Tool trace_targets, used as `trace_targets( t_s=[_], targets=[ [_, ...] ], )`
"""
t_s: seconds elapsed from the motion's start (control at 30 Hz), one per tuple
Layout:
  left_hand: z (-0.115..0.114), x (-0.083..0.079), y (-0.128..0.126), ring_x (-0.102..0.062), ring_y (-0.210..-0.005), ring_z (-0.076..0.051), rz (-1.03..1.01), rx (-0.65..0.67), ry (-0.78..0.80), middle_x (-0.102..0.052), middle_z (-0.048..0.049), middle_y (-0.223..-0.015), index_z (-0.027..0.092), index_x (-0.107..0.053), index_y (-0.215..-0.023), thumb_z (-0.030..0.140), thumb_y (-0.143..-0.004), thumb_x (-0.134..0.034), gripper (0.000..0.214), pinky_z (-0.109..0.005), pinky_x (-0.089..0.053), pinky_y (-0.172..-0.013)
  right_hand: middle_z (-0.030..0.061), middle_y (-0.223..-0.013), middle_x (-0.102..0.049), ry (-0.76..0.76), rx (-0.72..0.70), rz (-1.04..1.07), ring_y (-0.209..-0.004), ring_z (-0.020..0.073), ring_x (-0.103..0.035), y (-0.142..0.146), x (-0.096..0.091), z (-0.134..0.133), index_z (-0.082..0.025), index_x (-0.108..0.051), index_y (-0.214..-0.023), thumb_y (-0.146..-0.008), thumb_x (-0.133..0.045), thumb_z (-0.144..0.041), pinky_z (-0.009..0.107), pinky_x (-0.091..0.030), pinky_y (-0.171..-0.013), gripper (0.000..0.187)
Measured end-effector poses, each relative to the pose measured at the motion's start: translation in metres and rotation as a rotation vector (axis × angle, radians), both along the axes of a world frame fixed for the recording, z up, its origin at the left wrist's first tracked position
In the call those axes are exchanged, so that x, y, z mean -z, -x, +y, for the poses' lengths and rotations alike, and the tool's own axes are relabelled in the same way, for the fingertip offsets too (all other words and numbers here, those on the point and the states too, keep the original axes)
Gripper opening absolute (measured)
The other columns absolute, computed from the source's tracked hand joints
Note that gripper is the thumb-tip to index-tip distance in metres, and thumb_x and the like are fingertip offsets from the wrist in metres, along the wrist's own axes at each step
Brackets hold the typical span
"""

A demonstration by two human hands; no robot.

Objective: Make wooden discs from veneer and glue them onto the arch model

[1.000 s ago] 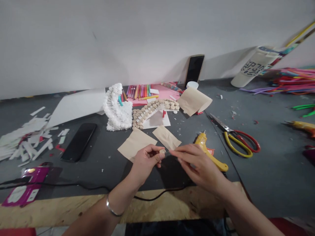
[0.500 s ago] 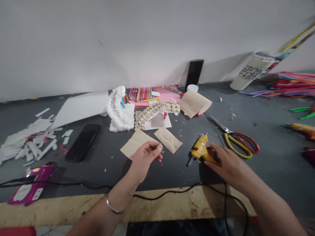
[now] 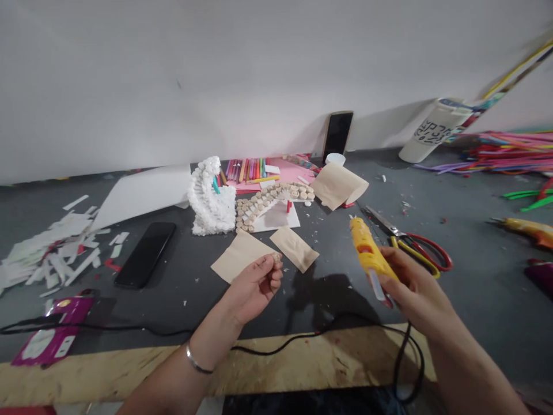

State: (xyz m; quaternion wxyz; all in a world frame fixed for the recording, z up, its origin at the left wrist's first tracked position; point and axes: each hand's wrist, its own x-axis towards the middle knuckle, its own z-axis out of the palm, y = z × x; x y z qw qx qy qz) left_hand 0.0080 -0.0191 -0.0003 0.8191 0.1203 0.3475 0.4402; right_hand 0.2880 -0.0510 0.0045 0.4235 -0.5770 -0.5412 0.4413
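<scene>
Between thumb and fingertips, my left hand [image 3: 256,288] pinches a small beige piece [image 3: 277,257] that looks like the round pieces on the arched model. My right hand [image 3: 415,285] is wrapped round the handle of a yellow glue gun [image 3: 367,248], raised off the table with its nozzle pointing away from me and a clear glue stick at its rear. Beyond my hands stands the arched model [image 3: 272,202], covered in small beige pieces on a white base. A bumpy white model [image 3: 211,199] is at its left. Brown paper pieces [image 3: 295,248] lie just past my left hand.
Red-and-yellow scissors [image 3: 421,251] lie beside my right hand. A black phone [image 3: 146,255] and white scraps [image 3: 56,248] are at left. A black cable [image 3: 280,349] runs along the front edge. Another glue gun [image 3: 527,230] and a white tumbler [image 3: 434,131] are at right.
My right hand has lifted the glue gun from the table and turned it so its nozzle points forward. My left hand has rolled slightly, still pinching the small piece.
</scene>
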Motion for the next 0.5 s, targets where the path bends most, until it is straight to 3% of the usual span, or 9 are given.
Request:
trace_targets(
  t_s=[0.1,0.2,0.3,0.5],
  targets=[
    [0.001,0.000,0.001,-0.053,-0.058,-0.003,-0.042,-0.007,0.030,-0.056,-0.0020,-0.077,0.006,-0.065,-0.092,0.013,-0.086,-0.064,0.009,-0.010,-0.046,-0.051,-0.0032,-0.062,-0.049,0.158,-0.067,0.500,-0.038,0.0075,-0.033,0.031,-0.008,-0.011,-0.022,-0.055,-0.099,-0.076,-0.059,-0.057,0.021,-0.023,-0.031,0.043],
    [0.001,-0.001,0.002,-0.052,-0.058,-0.003,-0.066,-0.010,0.045,-0.055,-0.0024,-0.077,0.005,-0.064,-0.094,0.012,-0.090,-0.059,0.010,-0.010,-0.046,-0.051,0.0032,-0.077,-0.059,0.214,-0.144,0.725,-0.043,0.0095,-0.044,0.057,-0.008,-0.016,-0.020,-0.057,-0.096,-0.072,-0.060,-0.061,0.023,-0.033,-0.034,0.048],
    [0.000,0.000,0.003,-0.052,-0.058,-0.003,-0.070,-0.005,0.039,-0.055,-0.0022,-0.076,0.005,-0.065,-0.095,0.014,-0.091,-0.057,0.012,-0.011,-0.046,-0.051,0.0069,-0.089,-0.063,0.230,-0.269,0.642,-0.060,0.0140,-0.057,0.067,-0.005,-0.015,-0.020,-0.058,-0.096,-0.080,-0.062,-0.050,0.025,-0.045,-0.047,0.034],
    [-0.002,0.000,0.002,-0.051,-0.056,-0.004,-0.072,0.006,0.029,-0.054,-0.0010,-0.074,0.008,-0.065,-0.091,0.017,-0.085,-0.067,0.010,-0.011,-0.046,-0.049,0.0057,-0.091,-0.064,0.116,-0.325,0.149,-0.067,0.0133,-0.056,0.064,-0.009,-0.014,-0.021,-0.061,-0.103,-0.091,-0.055,-0.045,0.024,-0.047,-0.057,0.027]
  ],
)
